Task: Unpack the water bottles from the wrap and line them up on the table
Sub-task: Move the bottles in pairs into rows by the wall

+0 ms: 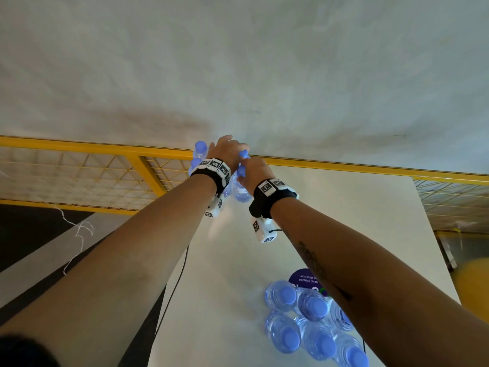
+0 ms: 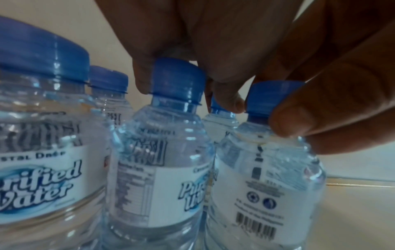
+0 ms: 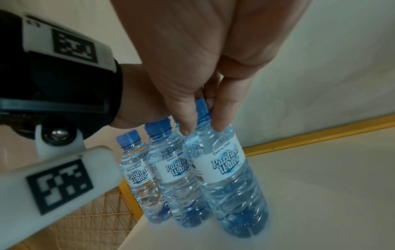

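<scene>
Both hands (image 1: 232, 160) pinch blue-capped clear plastic water bottles (image 3: 222, 169) at the white desk's (image 1: 344, 221) eleven-o'clock corner; a nudge could topple one off

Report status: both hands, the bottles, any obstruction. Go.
Left hand and right hand pinching bottle caps at the far row. Six bottles still clustered nearby. Nothing blocking.

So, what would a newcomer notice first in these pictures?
Both hands reach to the table's far edge: the left hand grips blue caps of bottles there, and the right hand pinches the neck of another bottle. Near the person stands a cluster of bottles, seen from above.
</scene>
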Tool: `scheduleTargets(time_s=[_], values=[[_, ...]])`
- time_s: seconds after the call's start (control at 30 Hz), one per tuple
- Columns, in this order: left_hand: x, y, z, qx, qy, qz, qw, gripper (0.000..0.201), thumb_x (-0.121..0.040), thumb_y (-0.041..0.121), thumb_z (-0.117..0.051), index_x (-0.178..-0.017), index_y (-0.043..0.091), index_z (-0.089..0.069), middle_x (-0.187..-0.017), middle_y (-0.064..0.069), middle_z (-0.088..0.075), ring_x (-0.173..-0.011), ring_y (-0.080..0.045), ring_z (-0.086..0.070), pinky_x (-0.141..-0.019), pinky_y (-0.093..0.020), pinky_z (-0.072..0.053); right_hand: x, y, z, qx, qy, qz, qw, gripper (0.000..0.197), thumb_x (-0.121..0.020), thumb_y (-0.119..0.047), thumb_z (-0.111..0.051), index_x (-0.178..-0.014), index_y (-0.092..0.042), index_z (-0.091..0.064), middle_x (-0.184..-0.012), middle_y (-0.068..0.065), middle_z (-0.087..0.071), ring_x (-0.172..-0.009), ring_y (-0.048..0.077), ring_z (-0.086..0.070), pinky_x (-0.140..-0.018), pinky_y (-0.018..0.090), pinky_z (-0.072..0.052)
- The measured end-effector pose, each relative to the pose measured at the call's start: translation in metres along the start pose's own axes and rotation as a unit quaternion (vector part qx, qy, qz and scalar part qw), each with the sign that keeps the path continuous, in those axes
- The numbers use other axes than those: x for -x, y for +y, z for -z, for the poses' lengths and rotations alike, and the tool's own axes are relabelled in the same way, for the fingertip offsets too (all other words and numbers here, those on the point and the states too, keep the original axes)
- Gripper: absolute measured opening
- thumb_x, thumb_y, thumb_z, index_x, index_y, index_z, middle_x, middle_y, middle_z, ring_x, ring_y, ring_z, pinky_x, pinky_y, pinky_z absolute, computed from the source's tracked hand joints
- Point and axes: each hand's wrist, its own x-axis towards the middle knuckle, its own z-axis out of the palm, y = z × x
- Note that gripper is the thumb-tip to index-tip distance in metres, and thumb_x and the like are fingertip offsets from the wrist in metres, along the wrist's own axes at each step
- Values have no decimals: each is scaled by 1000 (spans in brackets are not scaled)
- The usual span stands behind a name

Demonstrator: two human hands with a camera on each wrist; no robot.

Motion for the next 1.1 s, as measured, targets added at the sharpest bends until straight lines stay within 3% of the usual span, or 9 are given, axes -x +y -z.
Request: scheduleTargets(time_s=[0.23, 0.33, 0.43, 0.5, 0.6, 0.67, 0.8, 0.93, 1.1], values=[[-7, -6, -6, -16, -26, 8, 1000, 29, -87, 32, -38, -103, 29, -61, -113, 1, -72, -140, -34, -43, -109, -55, -40, -3, -2, -3, -19, 19, -3, 1000, 19, -93, -21, -62, -109, -10, -64, -104, 9, -68, -94, 24, -65, -76, 29, -52], [-3, -3, -3, 5, -32, 18, 999, 13, -97, 32, -46, -101, 30, -58, -123, 2, -69, -152, -34, -28, -111, -58, -37, 7, 1, 0, -35, -2, -4, 999, 24, -96, -26, -59, -112, -8, -62, -111, 9, -65, -101, 23, -62, -80, 28, -48], [5, -2, 0, 17, -18, 19, 1000, 46, -98, 32, -54, -144, 27, -50, -155, 4, -50, -157, -33, -15, -115, -64, -32, 29, 6, 9, -62, -17, -25, 998, 33, -91, -30, -66, -112, -6, -59, -110, 9, -63, -95, 23, -60, -74, 29, -42], [20, -3, 4, 50, 45, 17, 998, 60, -97, 33, -55, -154, 26, -38, -160, 2, -44, -155, -35, -23, -114, -66, -33, 54, 9, 16, -80, -11, -13, 997, 30, -86, -27, -70, -107, -7, -62, -106, 10, -65, -93, 25, -61, -73, 31, -43], [57, 10, 5, 92, 140, -56, 984, 40, -89, 31, -51, -124, 17, -62, -128, -7, -66, -126, -38, -52, -104, -61, -44, 110, 14, 26, -107, -34, 27, 993, 38, -83, -28, -76, -114, -8, -65, -109, 10, -66, -98, 27, -63, -87, 32, -48], [95, 30, 6, 135, 161, -103, 972, 33, -91, 30, -54, -115, 14, -70, -120, -7, -69, -118, -34, -58, -104, -51, -45, 151, 19, 30, -137, -51, 53, 988, 37, -81, -26, -79, -111, -9, -67, -102, 6, -67, -87, 22, -64, -81, 28, -47], [179, 84, -1, 207, 32, -166, 964, 25, -97, 25, -69, -116, 8, -75, -121, -9, -71, -113, -25, -64, -103, -34, -45, 233, 29, 33, -142, -106, 60, 982, 30, -76, -27, -81, -102, -15, -71, -91, 0, -69, -76, 11, -59, -75, 22, -48], [242, 118, -38, 184, -100, -181, 961, 36, -89, 45, -75, -116, 22, -75, -114, 0, -68, -95, -18, -66, -97, -35, -51, 301, 36, 14, -22, -178, 34, 983, 21, -72, -39, -63, -88, -26, -64, -84, -6, -61, -77, 16, -60, -75, 37, -54], [283, 148, -63, 145, -159, -138, 967, 39, -80, 46, -59, -112, 25, -68, -115, 1, -62, -102, -24, -65, -92, -41, -54, 350, 35, -29, 27, -159, 15, 987, 26, -84, -21, -56, -110, -24, -60, -108, -4, -64, -96, 19, -66, -82, 38, -56]])
